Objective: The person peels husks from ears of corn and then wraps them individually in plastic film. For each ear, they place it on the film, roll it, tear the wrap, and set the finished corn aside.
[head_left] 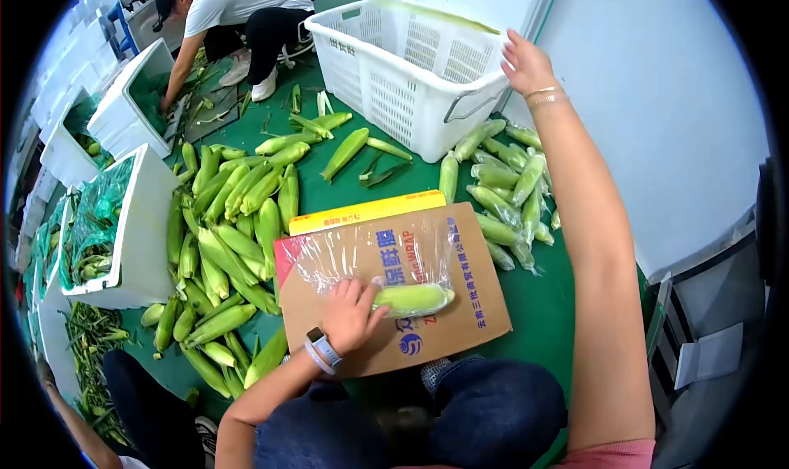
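Observation:
My left hand (349, 313), with a watch and a band on its wrist, lies on the cardboard box in front of me. Its thumb and index finger are closed about the left end of an ear of corn (415, 300) in clear plastic wrap. More clear film (353, 259) spreads crumpled over the box (460, 337) behind it. My right hand (528, 64) is raised by the right corner of the white crate (403, 99), fingers apart. A long pale green husk strip (444, 15) is over the crate's far rim, its right end close to my fingertips.
Unwrapped corn (222, 255) is heaped left of the box. Wrapped ears (509, 181) lie at the right, below the crate. A yellow box (370, 210) sits behind the cardboard. White foam boxes (144, 231) stand left. Another person (238, 17) crouches at the back; another's arm shows lower left.

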`<state>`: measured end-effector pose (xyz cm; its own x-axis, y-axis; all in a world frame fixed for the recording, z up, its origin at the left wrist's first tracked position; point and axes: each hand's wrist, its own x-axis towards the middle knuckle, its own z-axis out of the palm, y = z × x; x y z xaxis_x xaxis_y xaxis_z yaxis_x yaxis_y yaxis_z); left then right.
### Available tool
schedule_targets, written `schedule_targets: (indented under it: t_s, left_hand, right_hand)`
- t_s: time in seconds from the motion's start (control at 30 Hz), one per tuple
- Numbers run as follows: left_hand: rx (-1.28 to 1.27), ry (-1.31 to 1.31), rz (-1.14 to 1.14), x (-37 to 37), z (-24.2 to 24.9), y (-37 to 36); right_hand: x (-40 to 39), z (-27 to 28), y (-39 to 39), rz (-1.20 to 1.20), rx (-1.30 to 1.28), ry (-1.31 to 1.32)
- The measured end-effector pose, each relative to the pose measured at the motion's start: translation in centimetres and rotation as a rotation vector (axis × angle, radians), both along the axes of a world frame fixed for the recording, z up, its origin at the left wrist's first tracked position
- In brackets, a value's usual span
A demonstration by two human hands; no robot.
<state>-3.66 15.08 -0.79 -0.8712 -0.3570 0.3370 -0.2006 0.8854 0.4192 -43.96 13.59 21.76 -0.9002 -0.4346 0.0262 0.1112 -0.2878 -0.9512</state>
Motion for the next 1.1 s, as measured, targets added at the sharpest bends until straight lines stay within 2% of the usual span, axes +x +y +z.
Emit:
schedule_targets:
  t_s: [0.03, 0.1, 0.13, 0.17, 0.2, 0.23, 0.27, 0.3, 0.33, 0.37, 0.43, 0.5, 0.57, 0.6, 0.63, 0.67, 0.7, 0.77, 0.8, 0.87, 0.97, 1.03, 1.1]
  left_hand:
    - [0.006, -0.005, 0.006, -0.3, -0.2, -0.3]
    - [0.038, -0.005, 0.046, -1.6, -1.5, -1.0]
    - [0.066, 0.006, 0.092, -2.4, -1.9, -1.5]
    - [0.077, 0.009, 0.094, -3.3, -1.9, -2.2]
    - [0.229, -0.101, 0.173, -4.1, -1.8, -3.2]
    - [0.378, -0.216, 0.246, -4.7, -1.6, -3.9]
    - [0.380, -0.219, 0.238, -5.0, -1.5, -4.4]
    - [0.114, -0.103, 0.194, -5.3, -1.4, -5.0]
    - [-0.151, 0.017, 0.150, -5.7, -1.3, -5.3]
    - [-0.152, 0.017, 0.148, -6.1, -1.2, -5.5]
    - [0.116, -0.138, 0.254, -6.5, -1.1, -5.8]
    - [0.164, -0.131, 0.294, -6.1, 0.0, -4.9]
    - [-0.167, -0.026, -0.137, -4.7, 0.3, -3.3]
    - [-0.153, -0.060, -0.144, -4.4, 0.9, -2.3]
    - [-0.245, -0.043, -0.112, -4.9, 1.7, -1.2]
    - [-0.343, -0.021, -0.081, -5.4, 2.1, -1.0]
    - [-0.402, -0.115, -0.091, -6.2, 1.7, -1.9]
    - [-0.272, -0.281, -0.068, -8.5, 1.8, -3.8]
    - [-0.205, -0.380, -0.063, -10.1, 1.9, -5.2]
    - [-0.143, -0.470, -0.053, -12.1, 1.4, -7.3]
    - [-0.171, -0.395, -0.110, -12.3, 0.6, -8.1]
    - [-0.028, -0.282, -0.273, -9.4, -0.5, -6.4]
    - [-0.104, -0.447, -0.478, -5.7, 2.0, -4.0]
  right_hand:
    - [-0.1, -0.2, 0.3, -0.088, 0.162, -0.027]
    - [-0.8, -5.0, 2.3, 0.309, 0.318, 0.205]
    - [0.9, -7.3, 3.5, 0.461, 0.454, 0.433]
    - [4.7, -8.8, 5.2, 0.510, 0.629, 0.516]
    - [7.6, -10.8, 6.8, 0.642, 0.831, 0.592]
    - [8.7, -15.2, 8.5, 0.704, 0.839, 0.791]
    - [12.2, -15.6, 9.9, 0.790, 1.004, 0.909]
    - [14.4, -18.1, 12.0, 0.760, 0.836, 1.138]
    - [16.7, -18.8, 13.0, 0.750, 0.797, 1.199]
    - [18.5, -19.3, 13.2, 0.741, 0.754, 1.259]
    - [19.3, -22.5, 12.7, 0.654, 0.695, 1.215]
    - [19.4, -24.2, 11.8, 0.575, 0.636, 1.156]
    - [17.9, -24.4, 9.5, 0.370, 0.695, 1.415]
    - [17.3, -24.7, 8.4, 0.336, 0.749, 1.403]
    - [16.5, -24.9, 7.1, 0.302, 0.802, 1.392]
    - [15.8, -23.6, 5.7, 0.408, 0.946, 1.354]
    - [15.1, -21.7, 4.3, 0.509, 1.084, 1.315]
    - [13.7, -20.1, 1.1, 0.523, 1.303, 1.028]
    - [13.0, -20.0, 0.2, 0.519, 1.303, 1.021]
    - [12.2, -19.8, -1.0, 0.665, 1.521, 0.951]
    - [12.2, -19.8, -1.5, 0.726, 1.583, 0.944]
    - [12.8, -20.3, -0.5, 0.689, 1.551, 0.945]
    - [12.5, -20.6, 0.1, 0.643, 1.521, 0.962]
